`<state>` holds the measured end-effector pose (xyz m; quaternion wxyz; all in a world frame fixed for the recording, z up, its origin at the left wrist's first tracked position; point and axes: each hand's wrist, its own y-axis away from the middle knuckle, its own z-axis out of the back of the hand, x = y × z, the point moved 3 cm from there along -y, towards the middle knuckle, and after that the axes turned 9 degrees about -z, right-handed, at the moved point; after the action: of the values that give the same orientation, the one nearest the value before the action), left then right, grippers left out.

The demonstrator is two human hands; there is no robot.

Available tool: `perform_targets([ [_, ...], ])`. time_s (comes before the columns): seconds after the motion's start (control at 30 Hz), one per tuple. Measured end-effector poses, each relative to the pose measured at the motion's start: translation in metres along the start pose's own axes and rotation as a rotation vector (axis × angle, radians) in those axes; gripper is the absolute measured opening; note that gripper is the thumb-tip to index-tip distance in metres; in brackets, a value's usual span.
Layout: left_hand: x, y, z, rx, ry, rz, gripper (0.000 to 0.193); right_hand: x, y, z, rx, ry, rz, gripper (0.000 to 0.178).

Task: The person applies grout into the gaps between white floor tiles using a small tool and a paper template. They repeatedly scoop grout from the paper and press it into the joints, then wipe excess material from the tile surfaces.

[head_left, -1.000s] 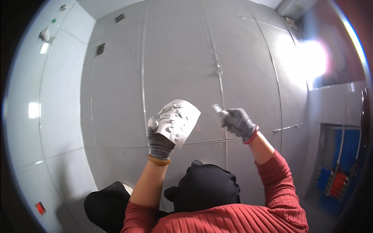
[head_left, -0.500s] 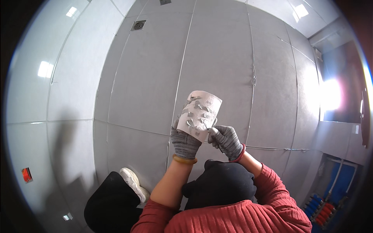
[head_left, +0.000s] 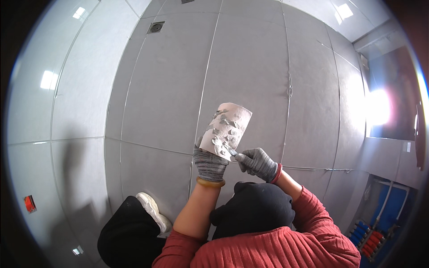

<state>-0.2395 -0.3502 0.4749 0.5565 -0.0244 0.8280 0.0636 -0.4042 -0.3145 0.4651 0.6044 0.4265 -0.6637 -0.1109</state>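
Two gloved hands, head view: left hand (head_left: 210,164) clamps a white card (head_left: 225,130) smeared with grey paste, card rising above its grip. Right hand (head_left: 258,162) pinches a small blade (head_left: 233,153) at the card's lower edge. Floor tile joints (head_left: 204,85) look partly filled; blade tip hard to make out.

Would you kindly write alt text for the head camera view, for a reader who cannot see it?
A person's gloved left hand holds up a curved white sheet smeared with grey paste, while the gloved right hand touches a small tool to its lower edge. Below lie large grey floor tiles with a square drain.
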Motion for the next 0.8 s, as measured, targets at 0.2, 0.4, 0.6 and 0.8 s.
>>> perform_targets([
  [0.2,-0.056,-0.021,-0.013,0.129,-0.127,-0.127,0.032,0.011,0.010,-0.001,-0.248,0.835,0.041,0.032],
  [0.4,-0.108,-0.041,-0.008,-0.050,0.938,0.067,0.037,0.119,0.083,-0.022,-0.930,1.039,0.813,0.014],
  [0.6,-0.105,-0.030,0.016,-0.596,0.414,-0.213,0.040,0.206,0.062,-0.121,-0.758,1.614,1.055,0.012],
  [0.8,-0.116,-0.047,0.030,-0.305,0.571,-0.358,0.036,0.231,0.043,-0.175,-0.746,1.679,1.087,0.013],
])
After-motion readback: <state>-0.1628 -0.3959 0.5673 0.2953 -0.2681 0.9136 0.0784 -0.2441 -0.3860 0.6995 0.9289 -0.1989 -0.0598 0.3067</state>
